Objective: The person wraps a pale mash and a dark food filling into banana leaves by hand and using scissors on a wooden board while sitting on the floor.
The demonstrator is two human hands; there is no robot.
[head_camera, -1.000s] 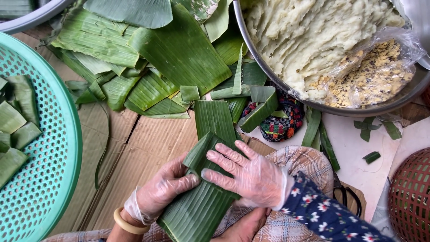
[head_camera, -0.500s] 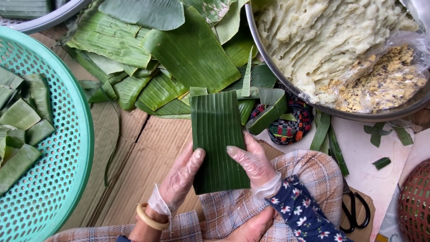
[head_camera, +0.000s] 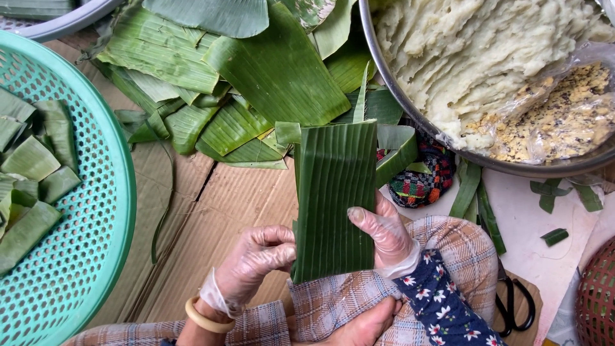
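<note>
A rectangular strip of green banana leaf (head_camera: 333, 192) stands upright over my lap. My left hand (head_camera: 256, 263), in a thin clear glove with a yellow bangle at the wrist, pinches its lower left edge. Gripping the lower right edge is my right hand (head_camera: 383, 234), also gloved, in a dark flowered sleeve. A large steel bowl (head_camera: 410, 109) at the upper right holds pale dough (head_camera: 487, 57) and a plastic bag of yellowish crumbly filling (head_camera: 564, 122). A pile of banana leaves (head_camera: 243, 77) lies behind the strip.
A teal perforated basket (head_camera: 96, 256) at the left holds several folded leaf parcels (head_camera: 32, 179). Brown cardboard (head_camera: 211, 211) covers the floor. Black scissors (head_camera: 512, 301) lie at the lower right beside a woven reddish basket (head_camera: 599, 301). A multicoloured woven cloth (head_camera: 423, 179) sits under the bowl.
The leaf strip went from lying slanted across my lap to being held upright and straight. Both hands slid from its top surface down to its lower edges.
</note>
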